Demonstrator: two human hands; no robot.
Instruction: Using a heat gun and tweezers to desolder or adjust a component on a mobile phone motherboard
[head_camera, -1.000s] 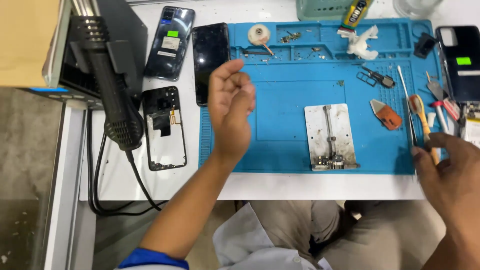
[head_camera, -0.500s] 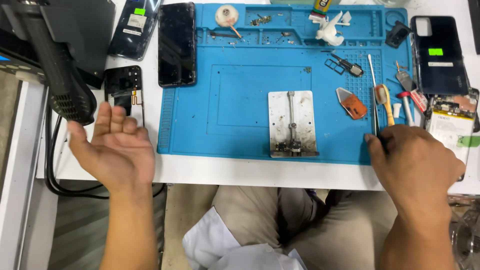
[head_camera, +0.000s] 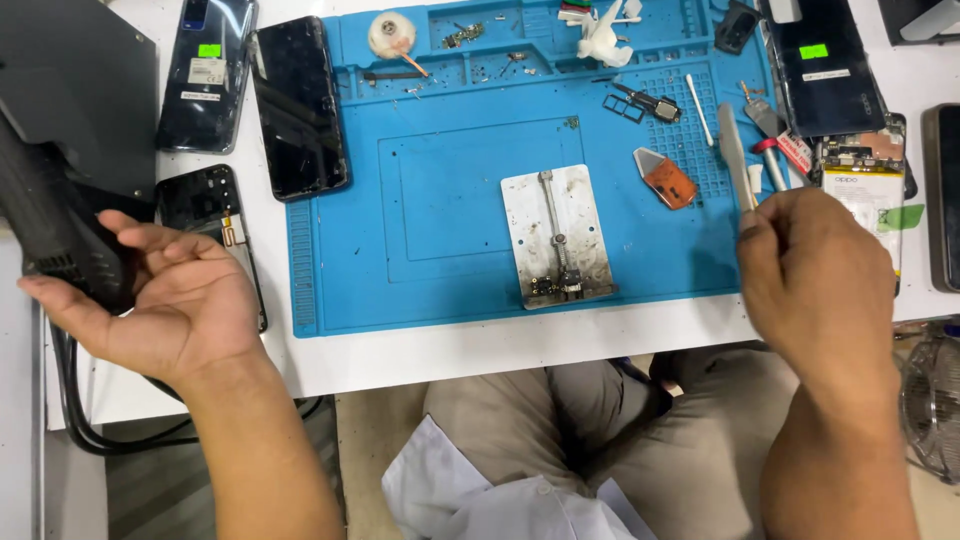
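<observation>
My left hand (head_camera: 165, 300) is open, palm up, at the table's left edge, its fingers cupped under a black hot-air gun (head_camera: 55, 235); I cannot tell if they grip it. My right hand (head_camera: 810, 280) is closed at the right edge of the blue work mat (head_camera: 440, 200). It holds slim metal tweezers (head_camera: 733, 150), which point away from me. A metal board-holder plate (head_camera: 555, 240) with a small board clamped at its near end lies in the middle of the mat, between the two hands.
A black phone (head_camera: 300, 105), a phone with a green sticker (head_camera: 205, 70) and an open phone frame (head_camera: 215, 210) lie at the left. At the right are an orange pick (head_camera: 665, 178), an opened phone with its battery (head_camera: 865, 185) and another phone (head_camera: 820, 60). Black cables (head_camera: 90, 430) hang off the near left edge.
My left hand has swung left off the mat and down to the hot-air gun. My right hand has lifted the tweezers at the mat's right edge. The view has moved closer.
</observation>
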